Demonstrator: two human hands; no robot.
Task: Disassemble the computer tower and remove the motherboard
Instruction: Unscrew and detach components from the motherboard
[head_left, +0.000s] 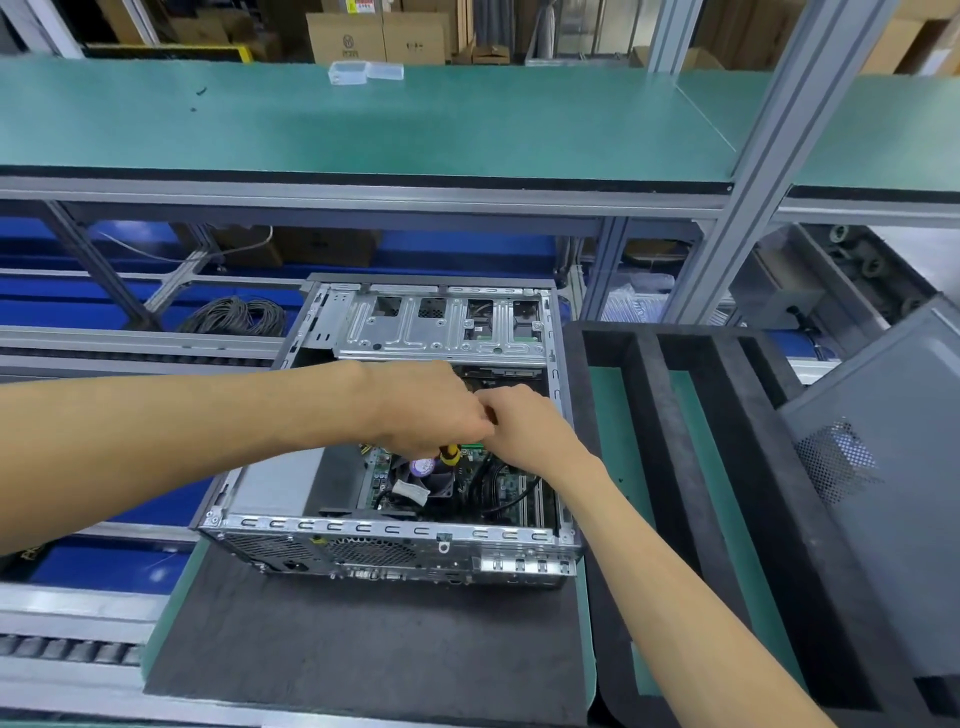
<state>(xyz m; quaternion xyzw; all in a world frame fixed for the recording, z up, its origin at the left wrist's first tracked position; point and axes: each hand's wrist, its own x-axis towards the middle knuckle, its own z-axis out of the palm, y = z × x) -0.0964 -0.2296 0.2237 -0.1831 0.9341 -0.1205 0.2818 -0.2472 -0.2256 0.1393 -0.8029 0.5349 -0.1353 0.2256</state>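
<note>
The computer tower (395, 535) lies on its side on a dark mat, its side open towards me. Inside I see the green motherboard (511, 488), a CPU fan (423, 475) and black cables (488, 493). My left hand (421, 410) reaches into the case and grips a yellow-and-black screwdriver handle (450, 454) that points down beside the fan. My right hand (524, 426) is right next to it with curled fingers touching the left hand; what it grasps is hidden. A metal drive cage (441, 327) spans the far end of the case.
The removed grey side panel (883, 467) leans at the right, behind a black foam tray (691, 467) with long slots. A green shelf (363, 119) with a clear plastic box (366, 71) runs above. A cable coil (234, 314) lies at the back left. Rollers (67, 652) run along the left.
</note>
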